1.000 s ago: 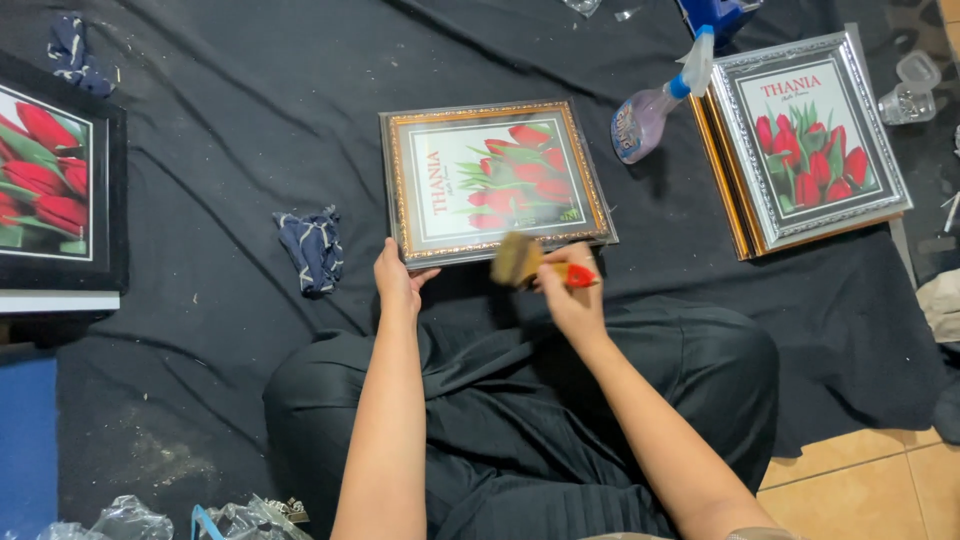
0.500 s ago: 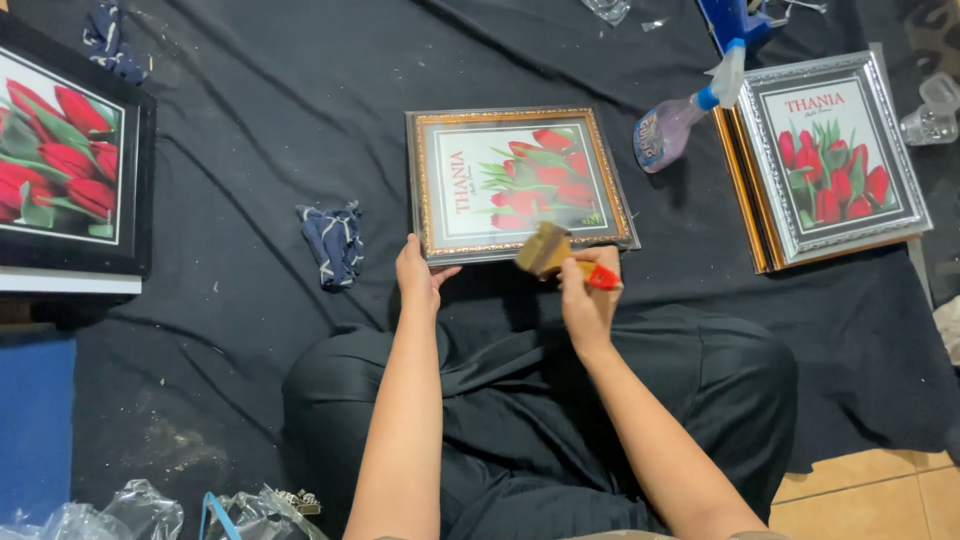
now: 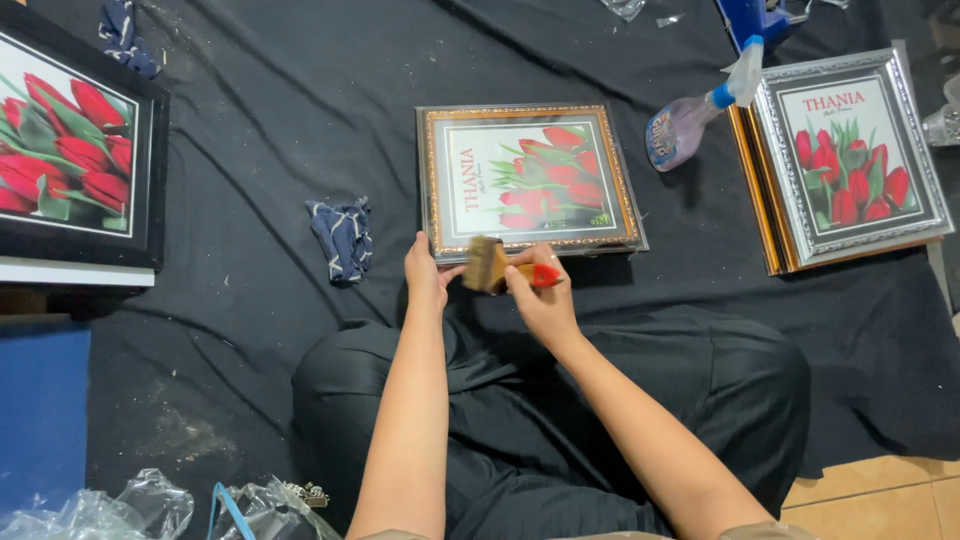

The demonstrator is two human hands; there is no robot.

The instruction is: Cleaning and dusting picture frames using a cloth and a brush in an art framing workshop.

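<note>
A gold-framed picture of red tulips (image 3: 530, 178) lies flat on the black cloth (image 3: 250, 150) in front of my crossed legs. My right hand (image 3: 540, 300) grips a paintbrush with a red handle (image 3: 498, 268), its bristles at the frame's near edge. My left hand (image 3: 425, 272) rests on the frame's near left corner, fingers touching the brush bristles.
A blue rag (image 3: 343, 237) lies left of the frame. A spray bottle (image 3: 690, 115) lies to the right, beside a stack of silver and gold framed tulip pictures (image 3: 845, 155). A large black-framed tulip picture (image 3: 75, 150) sits at left. Crumpled plastic (image 3: 150, 505) lies near my left knee.
The brush has shifted left along the frame's near edge toward my left hand. The camera view has drifted slightly.
</note>
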